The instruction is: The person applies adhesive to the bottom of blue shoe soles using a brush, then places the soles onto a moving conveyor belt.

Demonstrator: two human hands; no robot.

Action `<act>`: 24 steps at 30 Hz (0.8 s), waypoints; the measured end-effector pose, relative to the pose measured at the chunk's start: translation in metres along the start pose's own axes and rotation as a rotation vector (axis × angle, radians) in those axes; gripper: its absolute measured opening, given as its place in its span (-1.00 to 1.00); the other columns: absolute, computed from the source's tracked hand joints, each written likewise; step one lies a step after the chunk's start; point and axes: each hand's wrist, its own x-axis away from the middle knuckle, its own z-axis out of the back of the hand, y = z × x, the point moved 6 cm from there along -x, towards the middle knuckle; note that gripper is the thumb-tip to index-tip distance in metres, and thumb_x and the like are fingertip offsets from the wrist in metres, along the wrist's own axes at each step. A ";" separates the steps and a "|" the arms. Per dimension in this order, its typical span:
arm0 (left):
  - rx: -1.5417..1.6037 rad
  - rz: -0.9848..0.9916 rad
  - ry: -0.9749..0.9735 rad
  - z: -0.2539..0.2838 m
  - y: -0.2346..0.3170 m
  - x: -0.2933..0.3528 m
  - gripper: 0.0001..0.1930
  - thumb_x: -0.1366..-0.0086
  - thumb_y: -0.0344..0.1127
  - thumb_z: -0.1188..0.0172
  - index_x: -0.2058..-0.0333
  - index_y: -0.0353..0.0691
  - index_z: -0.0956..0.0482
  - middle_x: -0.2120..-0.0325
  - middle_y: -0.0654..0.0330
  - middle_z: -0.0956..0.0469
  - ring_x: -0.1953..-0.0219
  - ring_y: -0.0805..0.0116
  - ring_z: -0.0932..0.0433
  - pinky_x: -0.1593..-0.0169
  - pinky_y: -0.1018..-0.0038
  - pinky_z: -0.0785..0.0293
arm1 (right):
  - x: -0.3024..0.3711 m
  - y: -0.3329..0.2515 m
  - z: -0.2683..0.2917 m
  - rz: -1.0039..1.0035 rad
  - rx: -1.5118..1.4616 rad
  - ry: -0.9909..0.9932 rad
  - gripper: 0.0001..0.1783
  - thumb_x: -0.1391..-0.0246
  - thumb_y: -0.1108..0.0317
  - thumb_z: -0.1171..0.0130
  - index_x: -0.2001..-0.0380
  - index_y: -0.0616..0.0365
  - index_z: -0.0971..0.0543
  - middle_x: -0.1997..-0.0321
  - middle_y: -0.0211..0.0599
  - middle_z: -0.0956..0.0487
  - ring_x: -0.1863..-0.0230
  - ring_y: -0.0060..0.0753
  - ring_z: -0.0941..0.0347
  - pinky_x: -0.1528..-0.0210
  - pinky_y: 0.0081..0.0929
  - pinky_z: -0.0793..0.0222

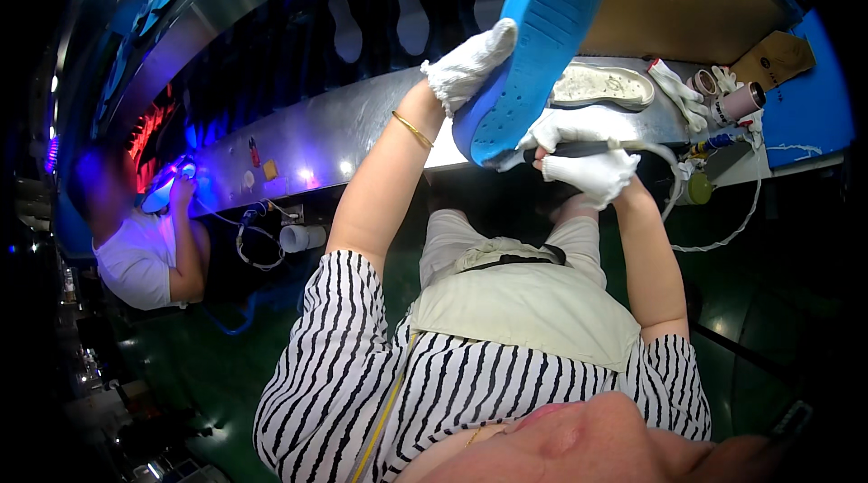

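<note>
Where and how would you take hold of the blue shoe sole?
Probably by its long left edge, coming from the left, as the gloved left hand does. The blue shoe sole stands tilted lengthwise, broad face toward the camera, so that edge is easy to wrap. The gloved right hand is close to the lower end.

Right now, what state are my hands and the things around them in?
Left hand: gloved, gripping blue sole
Blue sole: raised, tilted
Right hand: gloved, closed around tool
Tool: held near blue sole's lower end
White sole: lying on bench
Spare gloves: unworn, lying beside white sole
</note>
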 end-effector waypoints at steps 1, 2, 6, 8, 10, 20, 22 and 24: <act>0.053 0.047 -0.023 -0.004 0.000 0.001 0.05 0.16 0.54 0.00 -0.12 -0.25 -0.24 0.17 -0.11 -0.49 0.20 0.11 -0.56 0.20 0.28 -0.58 | 0.002 0.000 0.002 -0.121 -0.086 -0.032 -0.90 0.20 0.55 -0.15 0.52 0.18 -0.48 0.40 -0.32 -0.52 0.33 -0.54 -0.44 0.24 -0.57 -0.40; 0.053 0.077 0.016 -0.002 -0.003 0.001 0.02 0.13 0.52 0.01 -0.11 -0.25 -0.25 0.18 -0.11 -0.49 0.21 0.12 -0.56 0.21 0.29 -0.58 | 0.004 0.003 0.002 -0.241 -0.172 -0.063 -0.91 0.18 0.53 -0.15 0.51 0.17 -0.49 0.37 -0.30 -0.53 0.29 -0.52 -0.44 0.20 -0.56 -0.39; 0.123 0.214 0.103 0.002 -0.011 -0.007 -0.13 0.00 0.42 -0.01 -0.07 -0.23 -0.32 0.21 -0.05 -0.51 0.24 0.20 -0.56 0.22 0.37 -0.56 | -0.003 0.000 0.013 0.059 -0.013 0.150 -0.90 0.19 0.55 -0.13 0.51 0.17 -0.50 0.37 -0.30 -0.52 0.31 -0.52 -0.41 0.21 -0.57 -0.38; 0.133 0.269 0.156 0.003 -0.010 -0.008 -0.18 0.00 0.39 -0.06 -0.01 -0.23 -0.39 0.24 0.03 -0.53 0.24 0.24 -0.54 0.19 0.39 -0.53 | -0.001 -0.002 0.013 0.128 0.108 0.113 -0.91 0.21 0.49 -0.16 0.51 0.12 -0.53 0.40 -0.39 -0.52 0.32 -0.54 -0.42 0.20 -0.56 -0.36; 0.069 0.313 0.247 0.005 -0.010 -0.005 -0.24 -0.09 0.35 -0.02 -0.03 -0.22 -0.38 0.19 0.05 -0.52 0.26 0.31 -0.52 0.15 0.42 -0.49 | 0.002 -0.013 0.015 0.136 0.329 0.073 -0.90 0.25 0.48 -0.19 0.53 0.12 -0.53 0.41 -0.39 -0.52 0.33 -0.52 -0.43 0.19 -0.55 -0.36; 0.140 0.392 0.123 -0.001 -0.035 -0.013 -0.17 -0.05 0.40 0.02 -0.08 -0.19 -0.34 0.19 0.02 -0.50 0.26 0.27 -0.53 0.20 0.40 -0.52 | 0.004 -0.007 0.034 0.138 0.260 0.069 -0.87 0.32 0.50 -0.21 0.58 0.15 -0.48 0.51 -0.40 -0.50 0.44 -0.55 -0.43 0.30 -0.57 -0.39; 0.136 0.442 0.121 0.002 -0.043 -0.009 -0.18 -0.06 0.39 0.01 -0.09 -0.18 -0.33 0.17 0.03 -0.50 0.25 0.27 -0.52 0.17 0.39 -0.51 | 0.007 -0.015 0.036 0.125 0.210 0.037 -0.90 0.25 0.41 -0.16 0.53 0.05 -0.49 0.44 -0.45 -0.50 0.32 -0.49 -0.39 0.15 -0.53 -0.30; 0.053 0.418 0.167 0.000 -0.040 -0.011 -0.13 0.01 0.45 0.01 -0.06 -0.19 -0.35 0.25 -0.01 -0.50 0.33 0.28 -0.53 0.33 0.40 -0.56 | 0.003 0.002 0.049 0.023 0.026 0.099 -0.89 0.20 0.38 -0.15 0.49 0.05 -0.51 0.43 -0.45 -0.50 0.29 -0.49 -0.40 0.11 -0.52 -0.30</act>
